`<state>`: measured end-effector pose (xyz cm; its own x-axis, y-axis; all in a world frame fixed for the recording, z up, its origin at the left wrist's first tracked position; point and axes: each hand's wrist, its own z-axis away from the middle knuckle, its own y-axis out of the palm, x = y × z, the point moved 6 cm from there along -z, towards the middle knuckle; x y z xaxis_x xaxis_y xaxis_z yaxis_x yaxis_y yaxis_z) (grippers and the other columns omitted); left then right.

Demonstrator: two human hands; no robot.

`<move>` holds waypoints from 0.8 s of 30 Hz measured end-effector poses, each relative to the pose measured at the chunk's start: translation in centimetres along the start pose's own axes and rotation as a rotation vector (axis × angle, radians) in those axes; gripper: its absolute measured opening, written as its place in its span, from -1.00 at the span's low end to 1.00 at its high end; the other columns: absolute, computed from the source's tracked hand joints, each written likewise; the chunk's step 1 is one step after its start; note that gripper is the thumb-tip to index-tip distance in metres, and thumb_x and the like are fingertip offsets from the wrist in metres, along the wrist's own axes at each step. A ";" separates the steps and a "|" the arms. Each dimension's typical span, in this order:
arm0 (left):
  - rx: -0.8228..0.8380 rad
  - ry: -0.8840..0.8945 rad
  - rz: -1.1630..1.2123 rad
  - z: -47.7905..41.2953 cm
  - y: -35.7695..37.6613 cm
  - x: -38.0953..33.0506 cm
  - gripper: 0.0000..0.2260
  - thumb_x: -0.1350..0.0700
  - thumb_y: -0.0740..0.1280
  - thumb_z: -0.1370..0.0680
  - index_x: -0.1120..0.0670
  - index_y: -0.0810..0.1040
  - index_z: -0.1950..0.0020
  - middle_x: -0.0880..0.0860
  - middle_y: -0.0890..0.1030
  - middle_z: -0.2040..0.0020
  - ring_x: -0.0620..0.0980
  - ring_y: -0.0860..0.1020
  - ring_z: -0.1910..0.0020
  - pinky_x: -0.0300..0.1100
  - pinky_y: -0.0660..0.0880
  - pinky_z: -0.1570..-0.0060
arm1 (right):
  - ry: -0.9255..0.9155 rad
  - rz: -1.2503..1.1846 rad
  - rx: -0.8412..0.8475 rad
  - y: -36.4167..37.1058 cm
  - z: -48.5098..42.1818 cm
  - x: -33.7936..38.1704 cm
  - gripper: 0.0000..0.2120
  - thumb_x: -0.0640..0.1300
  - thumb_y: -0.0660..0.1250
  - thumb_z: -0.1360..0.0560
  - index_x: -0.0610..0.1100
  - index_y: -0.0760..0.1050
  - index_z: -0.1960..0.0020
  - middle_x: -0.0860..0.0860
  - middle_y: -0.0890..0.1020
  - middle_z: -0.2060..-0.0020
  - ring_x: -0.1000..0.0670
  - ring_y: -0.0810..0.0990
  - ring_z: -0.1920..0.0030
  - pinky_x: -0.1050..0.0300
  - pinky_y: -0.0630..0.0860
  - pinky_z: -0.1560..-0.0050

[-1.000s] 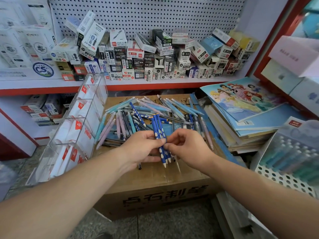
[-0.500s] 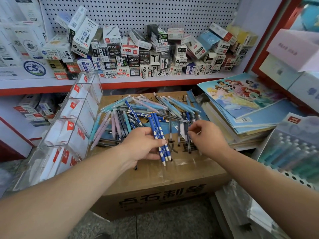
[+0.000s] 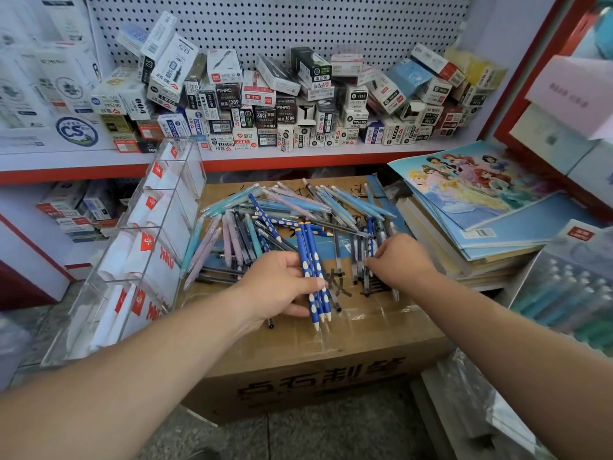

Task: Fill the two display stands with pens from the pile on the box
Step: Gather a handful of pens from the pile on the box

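Your left hand (image 3: 275, 287) held a bunch of blue pens (image 3: 311, 270) tight over the box (image 3: 298, 353). Your right hand (image 3: 401, 260) had left that bunch and gone to the pile (image 3: 282, 214) for more. Its fingers curled down on pens there, but I could not tell if they pinched one. The clear stand (image 3: 149, 247) beside the box showed no pens yet.

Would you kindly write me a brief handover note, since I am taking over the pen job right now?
Left hand holds a bundle of blue dotted pens over the box.
Right hand is down in the pile, fingers on pens; whether it grips one is unclear.
The clear stand at left shows only paper cards, no pens.
Done: a few blue pens gathered.
Left: filling the stands.
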<state>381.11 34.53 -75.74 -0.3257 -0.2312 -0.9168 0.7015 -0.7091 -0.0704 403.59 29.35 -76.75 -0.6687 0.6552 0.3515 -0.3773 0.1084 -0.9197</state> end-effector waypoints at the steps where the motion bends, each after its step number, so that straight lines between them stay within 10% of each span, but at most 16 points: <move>1: 0.000 0.000 0.000 0.0 -0.1 0.0 -0.77 0.27 0.46 -0.55 0.09 0.60 -0.18 0.07 0.75 0.00 -0.02 0.74 0.03 -0.06 0.69 0.14 | 0.010 -0.010 0.012 0.1 0.0 0.0 -0.70 0.08 0.47 -0.51 -0.19 0.63 0.06 -0.06 0.65 0.35 -0.03 0.62 0.36 0.14 0.58 0.39; 14: -0.014 0.011 -0.004 0.1 -0.5 0.2 -0.78 0.26 0.47 -0.55 0.07 0.60 -0.16 0.06 0.75 0.00 -0.04 0.73 0.01 -0.07 0.69 0.13 | 0.037 -0.093 0.054 -0.4 2.2 0.6 -0.66 -0.04 0.42 -0.49 -0.15 0.37 0.33 -0.04 0.44 0.45 -0.06 0.46 0.41 0.11 0.45 0.39; 24: -0.034 0.020 0.002 -0.1 0.0 -0.1 -0.80 0.27 0.45 -0.56 0.12 0.61 -0.17 0.09 0.75 0.02 0.01 0.74 0.08 -0.03 0.69 0.10 | -0.132 -0.359 -0.056 -2.3 5.2 0.7 -0.91 -0.05 0.38 -0.59 -0.03 0.56 -0.06 0.06 0.62 0.22 0.09 0.59 0.22 0.25 0.40 0.34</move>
<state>381.18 34.58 -75.71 -0.3119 -0.2194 -0.9244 0.7234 -0.6856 -0.0814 400.65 25.70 -73.50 -0.5785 0.4663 0.6692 -0.5693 0.3567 -0.7407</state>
